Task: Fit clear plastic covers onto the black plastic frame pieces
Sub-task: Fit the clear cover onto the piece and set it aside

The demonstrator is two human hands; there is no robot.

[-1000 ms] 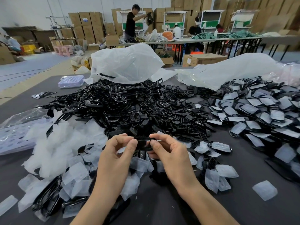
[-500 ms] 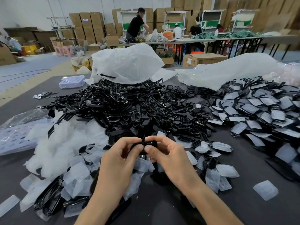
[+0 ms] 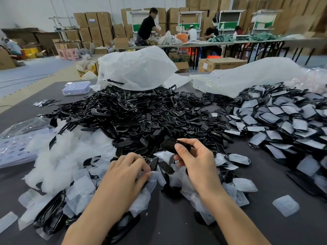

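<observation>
Frame piece (image 3: 169,145), black, is sitting pinched between thumb and fingers of the person's right hand (image 3: 198,163), just above the black parts pile (image 3: 141,117). Left hand (image 3: 123,175) is pressing curled fingers into clear covers (image 3: 83,186) on the dark table (image 3: 177,232); grip unclear. Covered pieces (image 3: 283,117) are lying heaped far right.
</observation>
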